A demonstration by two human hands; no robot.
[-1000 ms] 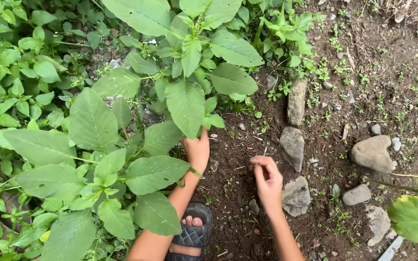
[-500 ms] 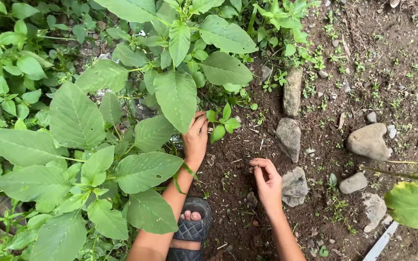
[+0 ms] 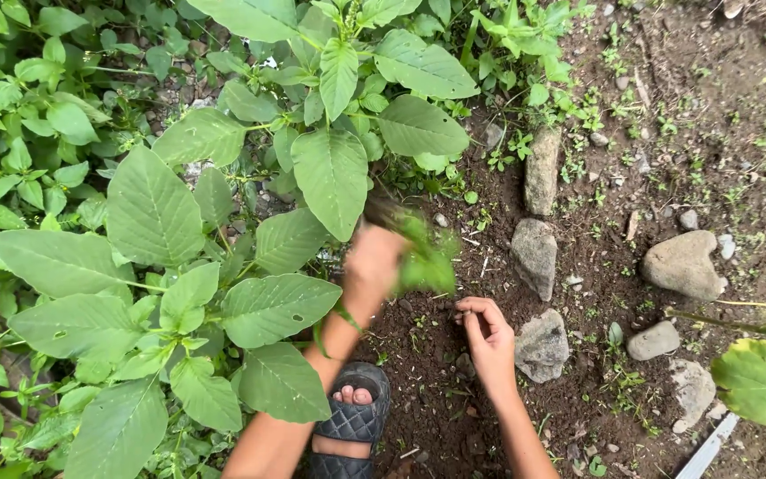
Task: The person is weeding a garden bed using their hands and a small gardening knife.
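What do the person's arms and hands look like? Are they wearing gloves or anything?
No gloves and no sleeves: both arms are bare to the edge of the picture. The left hand is blurred, with a thin green band around its wrist. The right hand has bare fingers and nothing on the wrist.

My arms are bare, no sleeves, green band on my left wrist (image 3: 340, 317), and a dark quilted slide sandal (image 3: 352, 419) just below it.

Matt veined leaves (image 3: 151, 211) – crumbly dark soil (image 3: 432, 399) – rough grey stones (image 3: 535, 255).
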